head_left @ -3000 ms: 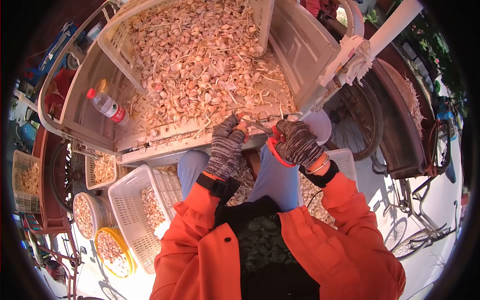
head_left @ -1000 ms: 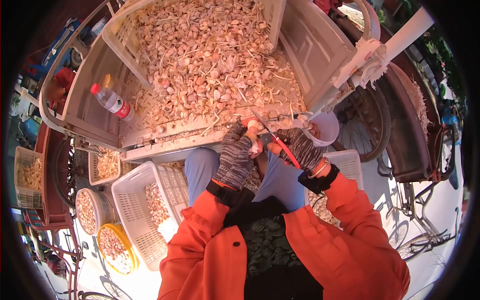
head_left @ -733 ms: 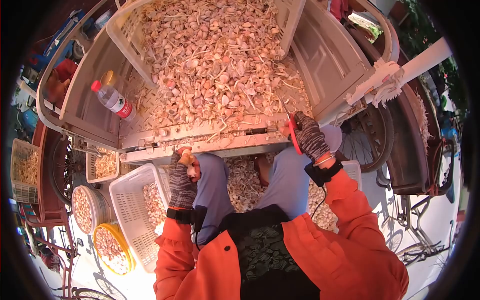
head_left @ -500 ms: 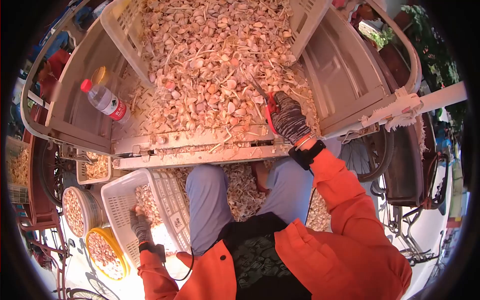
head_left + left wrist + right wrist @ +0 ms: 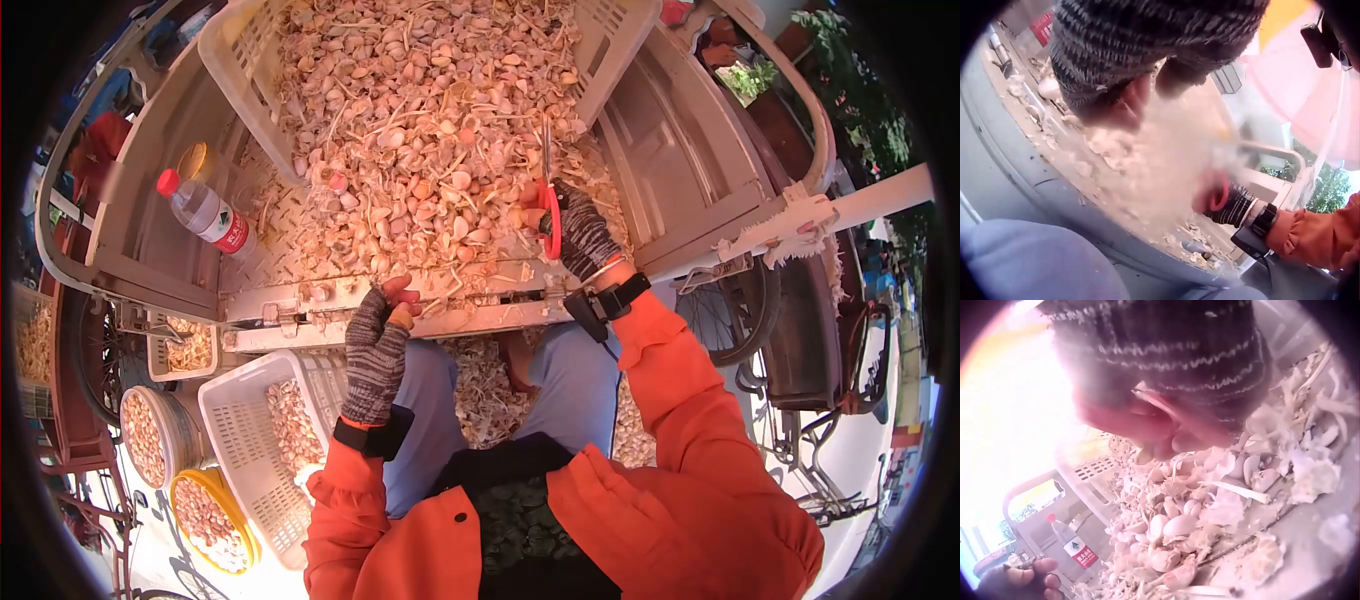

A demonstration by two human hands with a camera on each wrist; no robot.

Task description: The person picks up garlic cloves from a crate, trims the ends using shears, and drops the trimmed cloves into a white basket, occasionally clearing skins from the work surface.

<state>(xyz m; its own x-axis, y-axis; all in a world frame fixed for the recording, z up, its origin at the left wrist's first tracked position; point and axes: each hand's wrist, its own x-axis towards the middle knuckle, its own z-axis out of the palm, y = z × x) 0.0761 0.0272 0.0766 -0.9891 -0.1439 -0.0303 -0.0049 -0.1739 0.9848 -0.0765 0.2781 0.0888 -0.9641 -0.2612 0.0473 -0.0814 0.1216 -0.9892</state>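
A gloved left hand (image 5: 374, 352) hovers by the cart's front edge, fingers loosely bent and nothing visible in them; in the left wrist view the left hand (image 5: 1154, 44) fills the top. The right hand (image 5: 587, 235) rests low over the right side of the garlic heap (image 5: 400, 130), gripping red-handled scissors (image 5: 551, 222) whose blades point away from the body. In the right wrist view the right hand (image 5: 1166, 356) is blurred above loose cloves (image 5: 1179, 526); whether its fingertips also touch a clove, I cannot tell.
A plastic bottle (image 5: 208, 215) lies at the cart bed's left. On the ground at left stand a white basket (image 5: 235, 415), a bucket of cloves (image 5: 145, 435) and a yellow tub (image 5: 240, 520). Crate walls (image 5: 245, 90) flank the heap; a wrapped pole (image 5: 880, 205) juts out at right.
The left hand carried a garlic piece to the white basket and has come back up to the cart edge without it. The right hand moved onto the heap with the scissors, their blades turned upright in view.
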